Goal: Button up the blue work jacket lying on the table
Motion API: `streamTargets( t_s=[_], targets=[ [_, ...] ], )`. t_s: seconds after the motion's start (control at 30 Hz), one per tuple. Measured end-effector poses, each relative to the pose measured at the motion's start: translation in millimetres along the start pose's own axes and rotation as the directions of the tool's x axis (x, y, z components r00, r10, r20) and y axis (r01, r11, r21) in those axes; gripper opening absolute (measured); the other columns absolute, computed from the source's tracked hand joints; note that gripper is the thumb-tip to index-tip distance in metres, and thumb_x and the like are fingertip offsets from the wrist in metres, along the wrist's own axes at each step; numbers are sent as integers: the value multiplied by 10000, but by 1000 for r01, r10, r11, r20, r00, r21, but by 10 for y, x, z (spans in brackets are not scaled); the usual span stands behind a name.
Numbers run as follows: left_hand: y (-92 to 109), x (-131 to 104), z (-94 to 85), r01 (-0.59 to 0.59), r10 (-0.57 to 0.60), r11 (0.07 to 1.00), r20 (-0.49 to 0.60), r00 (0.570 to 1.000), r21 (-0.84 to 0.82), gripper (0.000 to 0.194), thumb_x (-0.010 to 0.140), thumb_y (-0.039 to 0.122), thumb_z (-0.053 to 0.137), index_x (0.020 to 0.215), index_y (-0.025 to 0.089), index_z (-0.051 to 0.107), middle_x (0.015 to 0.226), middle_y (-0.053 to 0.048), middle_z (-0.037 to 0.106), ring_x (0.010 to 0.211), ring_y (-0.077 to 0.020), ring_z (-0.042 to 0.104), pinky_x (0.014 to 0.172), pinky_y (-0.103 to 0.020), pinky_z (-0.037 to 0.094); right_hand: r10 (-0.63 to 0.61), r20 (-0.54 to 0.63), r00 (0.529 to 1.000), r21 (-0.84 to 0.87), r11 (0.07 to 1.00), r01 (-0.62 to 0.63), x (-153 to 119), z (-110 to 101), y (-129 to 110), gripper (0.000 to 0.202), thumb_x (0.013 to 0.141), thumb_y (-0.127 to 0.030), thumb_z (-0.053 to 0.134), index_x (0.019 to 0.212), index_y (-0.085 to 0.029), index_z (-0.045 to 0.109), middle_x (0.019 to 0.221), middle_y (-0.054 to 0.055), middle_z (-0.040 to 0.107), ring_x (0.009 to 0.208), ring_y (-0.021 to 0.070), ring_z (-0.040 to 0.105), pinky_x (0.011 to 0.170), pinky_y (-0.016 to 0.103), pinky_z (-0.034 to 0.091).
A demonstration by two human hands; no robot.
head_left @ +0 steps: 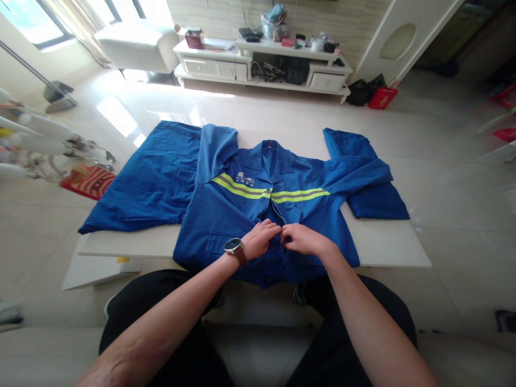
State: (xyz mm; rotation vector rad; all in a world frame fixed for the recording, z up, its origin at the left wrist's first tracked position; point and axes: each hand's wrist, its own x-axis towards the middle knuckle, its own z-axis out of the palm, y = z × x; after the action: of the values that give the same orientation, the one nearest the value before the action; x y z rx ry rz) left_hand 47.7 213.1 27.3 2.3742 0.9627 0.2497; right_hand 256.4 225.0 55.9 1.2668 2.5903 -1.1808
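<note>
A blue work jacket (242,220) with yellow-and-grey reflective stripes lies face up, collar away from me, its lower hem hanging over the near table edge. At its front opening, below the stripes, my left hand (262,237) and my right hand (300,238) meet with curled fingers, closed on the two front edges. The opening gapes just above my fingertips; any button between them is hidden. A watch (234,247) is on my left wrist. Folded blue cloth (149,177) lies beside the left sleeve, and another folded blue piece (377,199) lies under the right sleeve.
The white table (387,242) carries the clothes. Past it stands a low white TV cabinet (229,70) with small items on top. A red patterned bag (86,181) is at the left, a red bag (382,98) at the far right. My knees are under the near edge.
</note>
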Motion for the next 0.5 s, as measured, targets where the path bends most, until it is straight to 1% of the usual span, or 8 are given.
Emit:
streamTargets(
  t_s=[0.1,0.13,0.17,0.23,0.3,0.33,0.4,0.5],
  targets=[
    [35,-45,8,97,-93,993,-74,993,65,516,716,-28,484,1143,245,582,1212,-68,583,1148,-257,464,895,-373,473,56,1,998,-17,998,-56,4,13,16,200,769,-70,631,892,-174,750,931,45,706,882,172,637,794,226,449],
    [37,-54,1,141,-134,987,-104,986,72,499,721,-6,513,1149,240,582,1232,-76,575,1157,-265,467,903,-381,476,78,10,997,-30,997,-78,16,18,16,197,766,-69,629,889,-172,745,933,46,707,876,171,636,782,222,446],
    [32,-56,-4,185,-177,981,-120,977,58,440,739,28,544,1128,227,589,1207,-82,582,1134,-265,489,903,-382,481,97,23,995,-43,994,-96,33,19,12,197,761,-68,628,883,-173,740,932,45,710,874,170,636,773,219,442],
    [5,-45,6,259,-260,966,-90,961,-21,242,796,134,600,1029,199,607,1067,-77,613,1002,-240,558,870,-363,497,118,47,992,-64,991,-115,77,10,-11,196,753,-73,627,877,-183,732,934,38,717,883,171,639,769,215,433],
    [-33,-24,58,311,-314,947,-27,949,-82,127,846,228,615,967,189,616,981,-63,622,895,-216,596,824,-343,506,130,61,990,-85,988,-125,126,-14,-49,191,755,-92,631,880,-198,729,941,31,721,895,172,640,771,214,423],
    [-50,-15,97,329,-331,941,-6,944,-83,113,864,242,607,962,188,621,983,-64,627,884,-213,609,814,-336,507,137,67,988,-103,986,-129,150,-29,-71,188,756,-102,632,880,-204,730,943,29,720,896,171,638,769,215,418],
    [-72,-3,182,351,-351,935,18,936,-41,115,884,219,583,984,184,626,1011,-75,636,921,-220,629,825,-331,507,142,69,987,-148,980,-131,191,-57,-113,175,762,-125,629,873,-214,730,955,28,714,893,171,632,750,219,405],
    [-71,2,259,368,-368,930,56,928,23,126,905,184,544,1001,176,627,1024,-89,652,948,-226,648,835,-325,508,130,41,991,-201,972,-119,234,-76,-149,156,779,-159,616,867,-228,725,976,23,700,885,170,624,703,230,379]
  ],
)
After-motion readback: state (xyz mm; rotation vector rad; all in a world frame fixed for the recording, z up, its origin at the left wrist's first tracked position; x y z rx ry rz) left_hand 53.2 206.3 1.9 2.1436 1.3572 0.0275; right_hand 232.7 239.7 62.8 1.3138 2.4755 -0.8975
